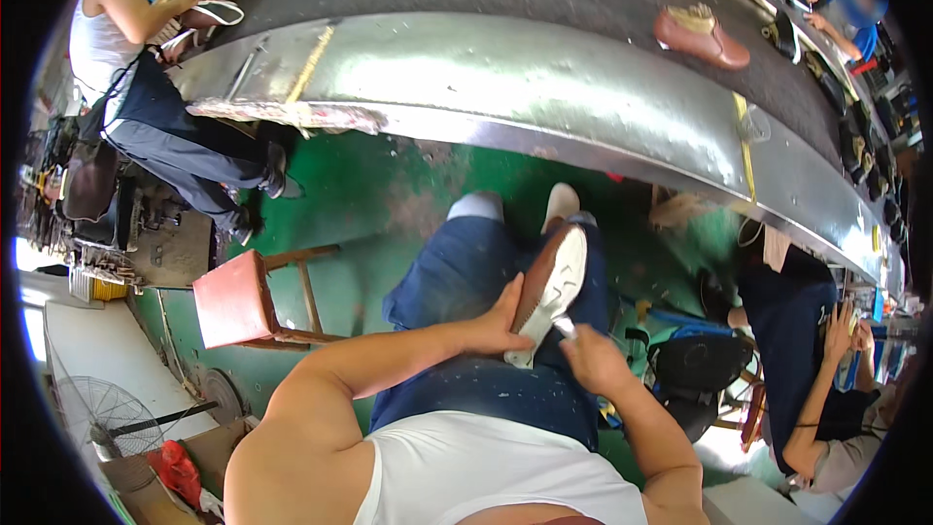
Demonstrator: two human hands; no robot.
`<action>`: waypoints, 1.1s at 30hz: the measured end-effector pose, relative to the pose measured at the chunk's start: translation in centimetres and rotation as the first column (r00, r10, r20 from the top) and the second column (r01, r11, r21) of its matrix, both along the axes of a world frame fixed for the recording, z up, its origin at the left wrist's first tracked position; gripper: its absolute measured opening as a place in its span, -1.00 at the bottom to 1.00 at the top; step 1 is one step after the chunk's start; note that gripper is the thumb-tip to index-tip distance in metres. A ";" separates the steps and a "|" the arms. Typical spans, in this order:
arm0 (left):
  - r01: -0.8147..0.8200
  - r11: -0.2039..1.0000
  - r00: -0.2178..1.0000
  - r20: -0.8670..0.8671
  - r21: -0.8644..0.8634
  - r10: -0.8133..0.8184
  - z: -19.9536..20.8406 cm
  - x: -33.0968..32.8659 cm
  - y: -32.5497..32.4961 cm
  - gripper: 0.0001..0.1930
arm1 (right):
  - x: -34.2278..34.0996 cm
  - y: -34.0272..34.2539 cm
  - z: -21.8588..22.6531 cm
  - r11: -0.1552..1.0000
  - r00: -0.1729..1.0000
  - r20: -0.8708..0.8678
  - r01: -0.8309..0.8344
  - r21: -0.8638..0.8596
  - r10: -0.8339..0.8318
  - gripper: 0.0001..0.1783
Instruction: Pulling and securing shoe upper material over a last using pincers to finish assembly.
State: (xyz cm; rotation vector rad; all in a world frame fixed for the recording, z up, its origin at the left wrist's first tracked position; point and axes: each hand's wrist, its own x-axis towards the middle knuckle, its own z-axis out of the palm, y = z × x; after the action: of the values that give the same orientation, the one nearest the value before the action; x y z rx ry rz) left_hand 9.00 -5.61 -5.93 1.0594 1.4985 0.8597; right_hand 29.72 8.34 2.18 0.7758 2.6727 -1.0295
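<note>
While the left hand (498, 323) braces a brown shoe (539, 277), the right hand (595, 360) tends its sole (567, 272)

As the shoe rests on the lap (437, 272), white sole outward, the left hand's grip clasps its near end. Just right of the shoe, the blurred right hand's grip seems closed round a small pale tool (564, 327). Edge finishing looks in hand; next probably calls for a steady shoe.

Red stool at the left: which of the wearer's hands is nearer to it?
Left. The left hand holds the shoe, to the right of the stool; the right hand is farther right, beyond the shoe.
</note>
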 end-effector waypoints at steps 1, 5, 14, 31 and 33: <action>-0.013 1.000 1.000 -0.022 0.015 0.013 0.2 -0.1 -0.2 0.32 | 0.0 -0.1 -0.7 1.000 1.000 -0.022 -0.013 0.015 0.013 -0.64; 0.014 0.998 0.949 -0.314 -0.063 -0.033 -0.6 -0.8 1.3 0.25 | 1.7 1.8 -3.2 0.960 0.996 0.081 0.047 -0.275 -0.025 -0.62; -0.372 0.926 0.860 0.349 -0.067 0.371 2.0 -6.3 7.1 -0.41 | 4.1 1.8 -5.7 0.519 0.826 -0.012 0.343 -0.783 -0.564 -0.56; 0.290 0.953 -0.175 -0.975 0.084 0.139 23.6 -33.3 42.4 -0.45 | -13.7 26.4 6.8 0.654 0.866 -0.488 0.304 0.692 0.113 -0.38; 0.474 0.860 -0.372 -0.842 0.190 0.391 19.7 -35.0 44.9 -0.41 | -14.0 26.6 6.3 0.700 0.854 -0.516 0.328 0.635 0.067 -0.43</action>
State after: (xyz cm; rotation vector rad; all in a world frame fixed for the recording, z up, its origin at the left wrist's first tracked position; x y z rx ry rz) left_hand -26.02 39.29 13.80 2.8291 2.6379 -0.1932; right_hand 15.68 34.95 8.52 0.9273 3.5898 -0.1485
